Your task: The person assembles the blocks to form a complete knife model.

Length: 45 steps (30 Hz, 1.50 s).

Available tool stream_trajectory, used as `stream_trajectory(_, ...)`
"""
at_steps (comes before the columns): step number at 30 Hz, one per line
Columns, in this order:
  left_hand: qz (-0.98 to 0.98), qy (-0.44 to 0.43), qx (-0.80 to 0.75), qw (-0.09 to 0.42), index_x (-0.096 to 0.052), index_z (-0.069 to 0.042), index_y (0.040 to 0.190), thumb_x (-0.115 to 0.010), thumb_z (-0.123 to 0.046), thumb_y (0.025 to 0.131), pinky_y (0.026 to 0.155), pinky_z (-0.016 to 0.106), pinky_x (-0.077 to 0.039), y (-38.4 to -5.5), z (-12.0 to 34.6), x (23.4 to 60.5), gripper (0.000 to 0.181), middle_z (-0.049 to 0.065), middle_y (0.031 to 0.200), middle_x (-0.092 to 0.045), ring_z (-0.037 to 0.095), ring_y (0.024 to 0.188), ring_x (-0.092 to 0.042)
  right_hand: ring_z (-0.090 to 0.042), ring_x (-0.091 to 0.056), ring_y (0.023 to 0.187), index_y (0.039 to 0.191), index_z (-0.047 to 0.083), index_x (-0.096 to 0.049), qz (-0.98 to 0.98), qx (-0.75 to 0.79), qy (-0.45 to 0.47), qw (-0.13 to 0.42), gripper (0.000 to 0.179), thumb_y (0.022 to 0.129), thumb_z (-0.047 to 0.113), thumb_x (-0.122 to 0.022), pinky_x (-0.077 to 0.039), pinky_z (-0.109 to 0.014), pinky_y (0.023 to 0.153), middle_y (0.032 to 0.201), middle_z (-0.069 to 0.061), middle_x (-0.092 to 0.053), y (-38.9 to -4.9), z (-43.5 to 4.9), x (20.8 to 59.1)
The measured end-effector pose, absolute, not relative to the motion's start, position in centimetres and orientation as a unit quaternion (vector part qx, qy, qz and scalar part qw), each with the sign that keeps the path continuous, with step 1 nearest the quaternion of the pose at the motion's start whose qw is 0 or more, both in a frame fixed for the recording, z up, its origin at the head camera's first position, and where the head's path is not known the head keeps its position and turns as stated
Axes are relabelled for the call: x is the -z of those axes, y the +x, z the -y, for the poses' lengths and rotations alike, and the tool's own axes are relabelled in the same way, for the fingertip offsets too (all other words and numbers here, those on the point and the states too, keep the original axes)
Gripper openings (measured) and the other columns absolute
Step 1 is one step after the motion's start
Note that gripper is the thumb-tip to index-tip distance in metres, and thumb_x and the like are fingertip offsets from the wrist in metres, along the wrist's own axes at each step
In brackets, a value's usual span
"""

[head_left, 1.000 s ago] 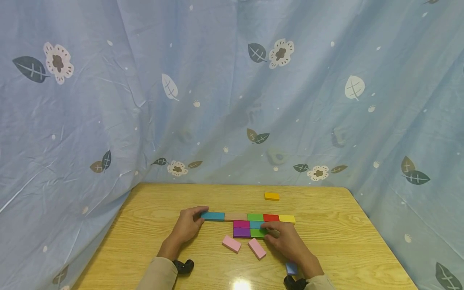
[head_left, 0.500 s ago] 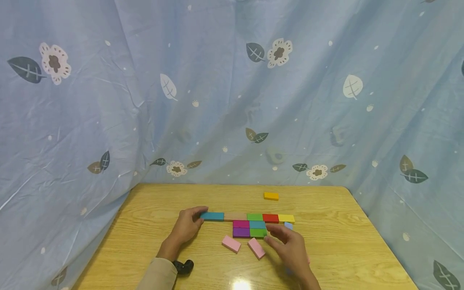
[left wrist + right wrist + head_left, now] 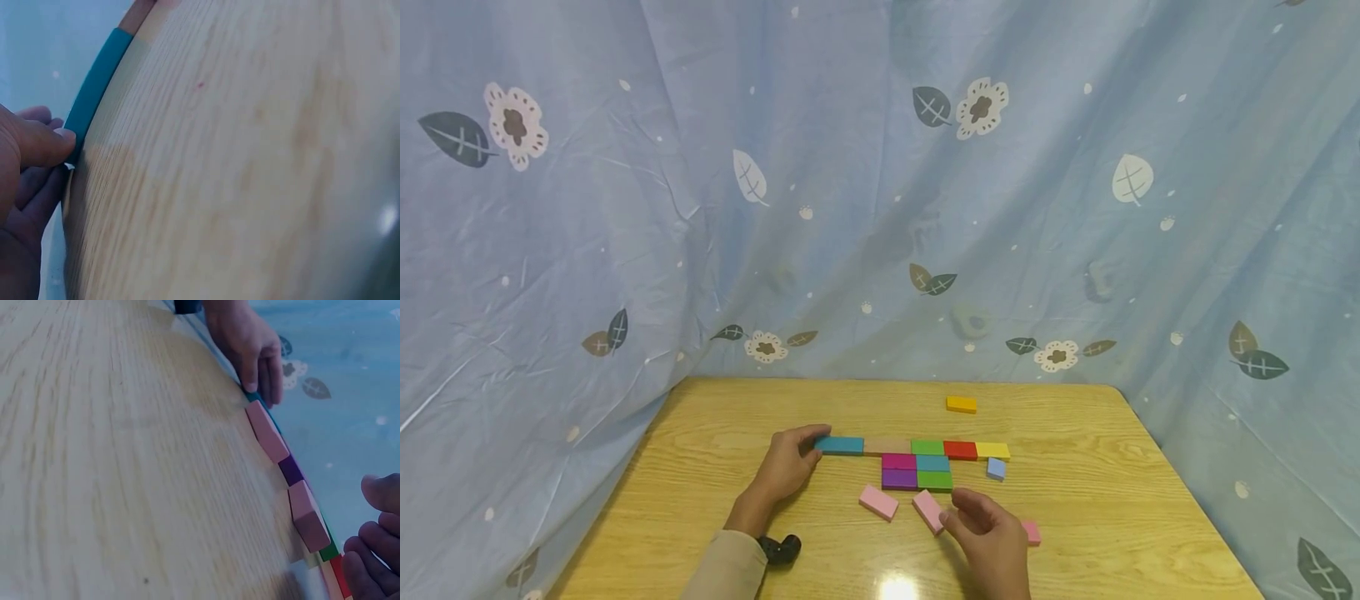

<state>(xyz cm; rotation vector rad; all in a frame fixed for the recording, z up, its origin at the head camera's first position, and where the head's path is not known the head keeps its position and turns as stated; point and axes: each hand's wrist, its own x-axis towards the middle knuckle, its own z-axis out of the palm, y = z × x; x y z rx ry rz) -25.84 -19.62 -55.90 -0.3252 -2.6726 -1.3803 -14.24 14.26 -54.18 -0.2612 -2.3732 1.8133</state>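
Note:
A long row of toy blocks runs across the table, with a blue block (image 3: 841, 446) at its left end. My left hand (image 3: 793, 461) pinches that block's outer end; in the left wrist view the thumb lies on the near side of the blue block (image 3: 100, 87), fingers behind it. My right hand (image 3: 992, 537) hovers with loosely bent fingers by a tilted pink block (image 3: 928, 510). The thumb tip overlaps this block's edge in the head view, but the right wrist view shows the right hand (image 3: 381, 544) apart from it. Another pink block (image 3: 878, 502) lies to its left.
The row continues with a bare-wood block (image 3: 887, 447), then green, red and yellow ones. Before it sit magenta (image 3: 898, 462), teal, purple and green blocks, edge to edge. A light blue block (image 3: 996, 468), an orange block (image 3: 961, 405) and a partly hidden pink block (image 3: 1033, 533) lie apart.
My right hand has drawn back from the teal and green blocks toward the near side, uncovering the light blue block and part of the right-hand pink one. The left hand stays put.

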Motion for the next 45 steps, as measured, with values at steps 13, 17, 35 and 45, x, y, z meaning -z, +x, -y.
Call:
stream_trajectory(13,0.885,-0.104,0.451,0.052,-0.074,-0.007,0.141,-0.075,0.007,0.098,0.118,0.054,-0.055,-25.9,19.5,55.9,0.045,0.010,0.141,-0.075,0.036,0.139,-0.067,-0.026,-0.081,0.112,0.119,0.007,-0.083,0.840,-0.533,-0.065,0.076,0.035,0.087,0.015,-0.094,-0.066,-0.028,0.096,0.118,-0.009,-0.084,-14.2,-13.8,54.3)
stream_trajectory(17,0.885,-0.103,0.450,0.053,-0.074,-0.008,0.141,-0.075,0.007,0.098,0.118,0.054,-0.055,-25.9,19.5,55.9,0.045,0.010,0.141,-0.075,0.035,0.139,-0.067,-0.026,-0.082,0.109,0.119,0.006,-0.083,0.851,-0.516,-0.065,0.073,0.035,0.086,0.012,-0.094,-0.068,-0.034,0.095,0.115,-0.009,-0.084,-14.2,-13.4,54.3)
stream_trajectory(35,0.886,-0.098,0.451,0.046,-0.074,-0.009,0.142,-0.074,0.006,0.099,0.119,0.055,-0.053,-25.8,19.5,55.9,0.046,0.009,0.143,-0.074,0.036,0.142,-0.064,-0.021,-0.081,0.108,0.116,0.013,-0.084,0.885,-0.462,0.031,0.047,0.025,0.093,0.005,-0.083,-0.068,-0.031,0.092,0.112,-0.002,-0.084,-15.0,-15.1,54.1)
stream_trajectory(45,0.886,-0.094,0.451,0.045,-0.074,-0.009,0.141,-0.074,0.007,0.099,0.120,0.056,-0.052,-25.8,19.5,55.9,0.046,0.009,0.143,-0.074,0.036,0.143,-0.064,-0.011,-0.080,0.106,0.113,0.016,-0.086,0.900,-0.393,0.174,0.073,0.020,0.094,0.008,-0.085,-0.067,-0.036,0.097,0.109,0.008,-0.085,-17.3,-17.5,53.4)
